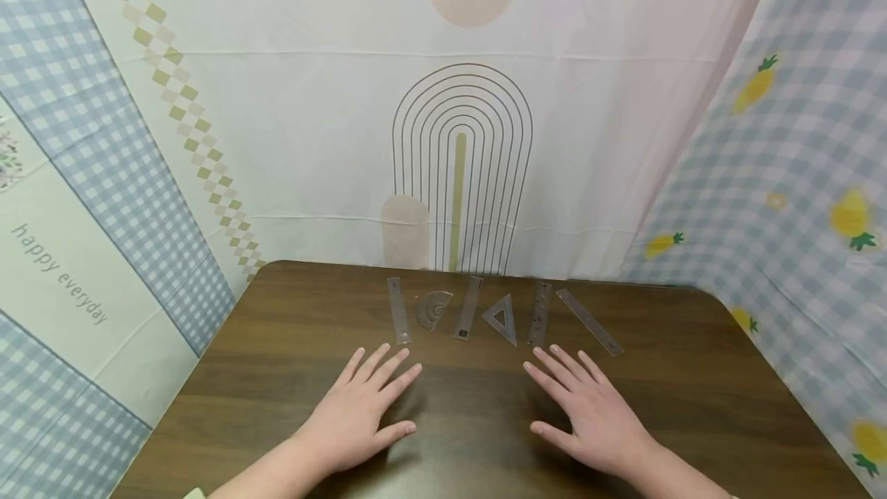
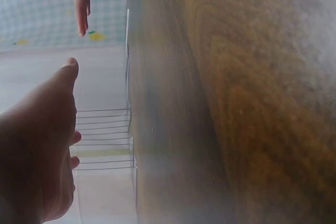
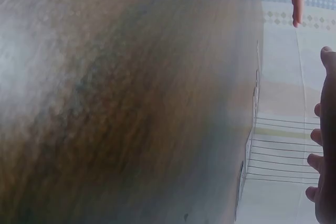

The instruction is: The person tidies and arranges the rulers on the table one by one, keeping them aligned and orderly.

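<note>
My left hand (image 1: 359, 408) is spread over the left half of the brown table, palm down and holding nothing. Its fingertips point at a clear ruler (image 1: 398, 311) and a clear protractor (image 1: 425, 316). On the other side my right hand (image 1: 590, 414) is spread the same way, also without anything in it. Just beyond its fingers lie a clear ruler with cut-out holes (image 1: 539, 314) and a slanted clear ruler (image 1: 590, 323). Between these groups are another clear ruler (image 1: 468, 308) and a clear set square (image 1: 509, 323). Both wrist views show the hands above the tabletop.
The wooden table (image 1: 457, 437) has rounded far corners. Behind it hangs a white patterned cloth (image 1: 312, 137). Blue checked cloths close in the left side (image 1: 138, 114) and the right side (image 1: 748, 199). The drawing tools form a row near the table's far edge.
</note>
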The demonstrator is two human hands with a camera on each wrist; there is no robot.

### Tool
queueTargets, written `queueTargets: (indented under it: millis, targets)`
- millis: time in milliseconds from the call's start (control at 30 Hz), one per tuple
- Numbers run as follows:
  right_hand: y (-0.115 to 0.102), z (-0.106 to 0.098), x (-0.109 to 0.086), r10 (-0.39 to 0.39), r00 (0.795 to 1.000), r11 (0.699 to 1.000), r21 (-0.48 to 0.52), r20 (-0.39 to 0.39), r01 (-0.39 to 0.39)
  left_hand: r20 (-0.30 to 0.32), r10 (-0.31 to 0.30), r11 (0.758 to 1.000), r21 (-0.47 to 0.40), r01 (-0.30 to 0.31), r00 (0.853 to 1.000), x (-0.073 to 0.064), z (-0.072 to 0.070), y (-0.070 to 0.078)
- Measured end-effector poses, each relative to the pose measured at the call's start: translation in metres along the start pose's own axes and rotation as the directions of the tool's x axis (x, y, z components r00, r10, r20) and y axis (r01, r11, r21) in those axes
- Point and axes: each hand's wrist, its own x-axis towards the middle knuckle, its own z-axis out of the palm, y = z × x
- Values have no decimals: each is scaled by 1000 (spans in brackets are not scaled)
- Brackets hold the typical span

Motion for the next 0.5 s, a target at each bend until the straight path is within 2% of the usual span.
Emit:
queueTargets:
  millis: [500]
  targets:
    - [-3,2,6,-2,1000,1000,4,-7,2,-54,-21,1000,21,22,998,1,2,-3]
